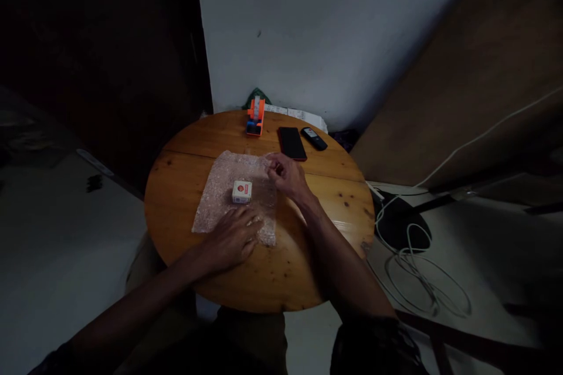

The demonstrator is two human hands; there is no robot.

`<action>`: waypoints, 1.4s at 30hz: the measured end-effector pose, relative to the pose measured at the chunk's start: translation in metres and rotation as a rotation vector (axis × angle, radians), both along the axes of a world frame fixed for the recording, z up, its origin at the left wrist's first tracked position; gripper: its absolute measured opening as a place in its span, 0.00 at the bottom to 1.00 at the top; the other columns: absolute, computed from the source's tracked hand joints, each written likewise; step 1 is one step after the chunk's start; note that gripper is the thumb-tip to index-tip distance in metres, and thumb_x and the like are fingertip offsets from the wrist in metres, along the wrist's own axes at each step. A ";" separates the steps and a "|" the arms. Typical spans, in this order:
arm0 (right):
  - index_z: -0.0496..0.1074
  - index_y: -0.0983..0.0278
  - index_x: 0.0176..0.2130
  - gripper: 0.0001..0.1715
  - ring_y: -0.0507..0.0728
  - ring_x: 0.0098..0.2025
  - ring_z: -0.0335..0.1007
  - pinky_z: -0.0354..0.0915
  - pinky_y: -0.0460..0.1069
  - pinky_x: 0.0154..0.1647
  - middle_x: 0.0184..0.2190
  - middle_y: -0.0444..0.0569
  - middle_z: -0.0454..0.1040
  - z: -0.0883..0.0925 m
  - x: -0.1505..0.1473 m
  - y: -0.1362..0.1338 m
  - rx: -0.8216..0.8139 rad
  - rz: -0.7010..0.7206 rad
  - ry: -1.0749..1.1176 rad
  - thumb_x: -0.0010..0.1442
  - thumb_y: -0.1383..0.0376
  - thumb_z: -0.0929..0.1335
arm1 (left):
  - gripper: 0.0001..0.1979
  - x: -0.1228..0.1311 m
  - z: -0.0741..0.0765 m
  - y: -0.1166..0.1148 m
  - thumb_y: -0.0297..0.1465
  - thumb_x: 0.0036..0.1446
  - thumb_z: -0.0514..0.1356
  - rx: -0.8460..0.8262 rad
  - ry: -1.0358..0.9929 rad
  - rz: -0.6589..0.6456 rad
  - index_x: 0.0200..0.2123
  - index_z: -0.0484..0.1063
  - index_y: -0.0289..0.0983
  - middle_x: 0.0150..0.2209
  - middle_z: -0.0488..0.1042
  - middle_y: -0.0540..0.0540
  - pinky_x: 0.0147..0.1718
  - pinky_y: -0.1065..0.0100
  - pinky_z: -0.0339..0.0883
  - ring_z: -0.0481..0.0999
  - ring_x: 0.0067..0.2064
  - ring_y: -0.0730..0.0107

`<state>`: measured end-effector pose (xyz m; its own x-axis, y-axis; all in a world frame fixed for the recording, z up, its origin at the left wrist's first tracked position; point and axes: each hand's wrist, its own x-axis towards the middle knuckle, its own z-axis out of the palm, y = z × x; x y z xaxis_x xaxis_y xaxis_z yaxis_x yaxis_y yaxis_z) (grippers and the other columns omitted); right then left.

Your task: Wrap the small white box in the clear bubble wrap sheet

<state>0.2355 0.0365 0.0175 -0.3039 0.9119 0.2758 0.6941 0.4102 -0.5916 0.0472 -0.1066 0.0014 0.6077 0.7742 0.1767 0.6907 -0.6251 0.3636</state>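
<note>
A sheet of clear bubble wrap (215, 196) lies spread on the round wooden table. On it sits a small white box (241, 191) with a red mark on its top. My left hand (233, 237) rests over the sheet's near edge, just in front of the box, its fingers stretched out and holding nothing. At the far right corner of the sheet, my right hand (288, 176) has its fingers curled in a pinch on the wrap's edge. The hand partly covers that corner.
An orange tape dispenser (255, 117) stands near the table's far edge. Right of it lie a black phone (292, 143) and a small dark handset (314, 138). The wooden table (272, 287) meets a white wall behind. A coiled white cable (413, 255) lies on the floor to the right.
</note>
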 end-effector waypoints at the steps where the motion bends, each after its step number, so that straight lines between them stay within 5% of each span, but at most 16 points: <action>1: 0.73 0.64 0.53 0.20 0.54 0.37 0.74 0.68 0.48 0.40 0.39 0.47 0.79 0.003 -0.003 -0.005 0.006 0.123 0.058 0.60 0.66 0.67 | 0.20 0.000 -0.003 -0.001 0.25 0.60 0.57 -0.012 -0.001 0.006 0.56 0.72 0.39 0.59 0.70 0.40 0.57 0.50 0.64 0.66 0.60 0.52; 4: 0.72 0.64 0.55 0.25 0.58 0.47 0.74 0.69 0.53 0.49 0.48 0.52 0.77 0.010 -0.016 -0.021 0.015 0.439 0.075 0.59 0.60 0.70 | 0.21 -0.001 -0.010 -0.002 0.26 0.58 0.58 -0.023 -0.025 0.035 0.55 0.73 0.39 0.60 0.70 0.40 0.58 0.49 0.62 0.65 0.60 0.50; 7: 0.69 0.66 0.59 0.30 0.63 0.57 0.69 0.64 0.60 0.60 0.56 0.58 0.74 0.010 -0.027 -0.032 0.061 0.522 -0.070 0.58 0.63 0.71 | 0.21 0.000 -0.015 -0.003 0.28 0.56 0.59 -0.014 -0.050 0.076 0.54 0.74 0.39 0.60 0.71 0.41 0.57 0.48 0.61 0.64 0.59 0.49; 18: 0.71 0.65 0.58 0.30 0.62 0.51 0.75 0.68 0.57 0.55 0.51 0.56 0.78 0.018 -0.029 -0.029 0.029 0.360 -0.196 0.57 0.67 0.72 | 0.16 0.002 -0.015 -0.004 0.30 0.55 0.60 0.025 -0.102 0.121 0.48 0.77 0.42 0.58 0.74 0.45 0.62 0.44 0.51 0.65 0.59 0.52; 25: 0.73 0.62 0.57 0.28 0.61 0.47 0.77 0.72 0.56 0.50 0.49 0.53 0.80 0.056 0.039 -0.046 0.062 0.148 -0.115 0.56 0.65 0.71 | 0.18 0.001 -0.014 -0.003 0.28 0.55 0.59 0.024 -0.137 0.119 0.49 0.78 0.42 0.57 0.75 0.45 0.61 0.46 0.52 0.67 0.59 0.53; 33: 0.73 0.64 0.56 0.26 0.65 0.52 0.76 0.71 0.60 0.53 0.51 0.58 0.78 0.017 0.118 -0.093 -0.014 -0.083 -0.336 0.58 0.64 0.68 | 0.19 0.000 -0.013 -0.004 0.28 0.55 0.58 0.026 -0.121 0.093 0.49 0.77 0.42 0.58 0.75 0.45 0.59 0.45 0.53 0.66 0.59 0.52; 38: 0.72 0.61 0.57 0.25 0.66 0.63 0.67 0.64 0.64 0.63 0.61 0.59 0.70 0.028 0.090 -0.112 0.152 -0.093 -0.247 0.62 0.61 0.67 | 0.18 -0.002 -0.014 -0.004 0.28 0.56 0.58 0.039 -0.123 0.088 0.49 0.77 0.42 0.58 0.75 0.44 0.59 0.46 0.54 0.67 0.59 0.53; 42: 0.73 0.61 0.56 0.20 0.59 0.59 0.71 0.67 0.57 0.60 0.56 0.56 0.75 0.035 0.024 -0.119 0.130 0.264 -0.139 0.67 0.66 0.63 | 0.18 -0.002 -0.014 -0.004 0.29 0.56 0.59 0.048 -0.117 0.084 0.50 0.77 0.43 0.57 0.75 0.44 0.59 0.46 0.55 0.66 0.59 0.52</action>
